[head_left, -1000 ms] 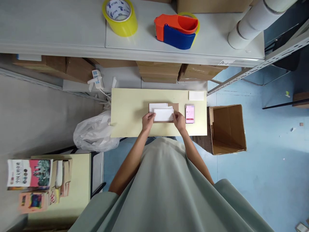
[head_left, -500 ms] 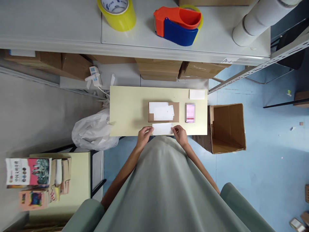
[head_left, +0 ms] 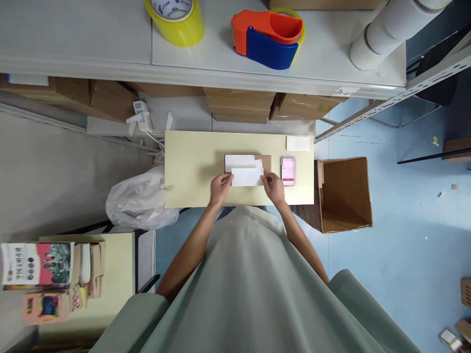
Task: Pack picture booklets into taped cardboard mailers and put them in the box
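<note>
Between my two hands is a blank white paper slip (head_left: 247,177), stretched flat and pinched at both ends. My left hand (head_left: 221,188) grips its left edge, and my right hand (head_left: 274,188) its right edge. Under it lies a brown cardboard box (head_left: 267,162), partly covered by the slip. Other white slips (head_left: 239,161) rest on top of that box, overlapping one another. Just right of the box is a phone (head_left: 288,171) with a pink lit screen, close to my right hand.
The pale yellow table (head_left: 191,166) also bears a white paper stack (head_left: 298,143). An open carton (head_left: 346,193) stands at its right, a white plastic bag (head_left: 134,198) at its left. Overhead, a shelf (head_left: 213,49) holds yellow tape (head_left: 184,29) and an orange-blue tape dispenser (head_left: 267,39).
Both hands have moved forward with the white slip, from the table's near edge to over the cardboard box. The slip now covers part of the box and the slips on it.
</note>
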{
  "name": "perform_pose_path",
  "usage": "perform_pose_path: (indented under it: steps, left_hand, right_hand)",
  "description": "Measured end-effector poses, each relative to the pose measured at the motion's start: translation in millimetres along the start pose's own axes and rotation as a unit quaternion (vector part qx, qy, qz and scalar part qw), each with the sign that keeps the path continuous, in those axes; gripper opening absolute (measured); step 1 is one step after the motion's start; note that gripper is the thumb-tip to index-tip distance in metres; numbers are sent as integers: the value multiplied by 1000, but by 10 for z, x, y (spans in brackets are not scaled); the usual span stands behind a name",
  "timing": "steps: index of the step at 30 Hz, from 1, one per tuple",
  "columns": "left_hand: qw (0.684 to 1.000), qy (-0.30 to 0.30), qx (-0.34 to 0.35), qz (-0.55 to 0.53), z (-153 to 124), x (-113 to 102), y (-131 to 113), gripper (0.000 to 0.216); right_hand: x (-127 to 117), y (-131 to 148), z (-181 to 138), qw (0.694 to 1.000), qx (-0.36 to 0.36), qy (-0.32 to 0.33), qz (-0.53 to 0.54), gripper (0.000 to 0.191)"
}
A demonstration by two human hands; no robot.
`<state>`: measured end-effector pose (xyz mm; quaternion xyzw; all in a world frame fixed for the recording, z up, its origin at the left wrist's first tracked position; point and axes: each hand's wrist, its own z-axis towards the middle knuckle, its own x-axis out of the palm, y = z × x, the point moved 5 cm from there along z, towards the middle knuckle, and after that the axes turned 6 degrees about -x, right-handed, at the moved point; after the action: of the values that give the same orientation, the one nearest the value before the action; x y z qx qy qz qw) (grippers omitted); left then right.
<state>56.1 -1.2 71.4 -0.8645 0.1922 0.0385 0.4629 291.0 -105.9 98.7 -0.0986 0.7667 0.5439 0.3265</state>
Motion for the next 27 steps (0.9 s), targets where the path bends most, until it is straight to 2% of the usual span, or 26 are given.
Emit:
perform_pose_path:
  steps: [4,8,16,22,27]
  left_hand:
    - [999,-13,14,32,239,95,-74,31]
    - [996,-33,16,76,338,120,-27,30]
    - [990,-45,21,133,367,124,-2,30]
    - [984,-57,24,165,368,151,-23,26]
    - [985,-50,19,167,368,155,-27,26]
  right_hand:
    - [41,-31,212,998,43,11,-50,28]
    - [113,-25,295,993,74,23,-93,26]
    - [143,54,311,982,96,44,-157,24]
    - [124,116,365,976,126,67,-165,20]
    - [53,140,386,970,147,95,-168,25]
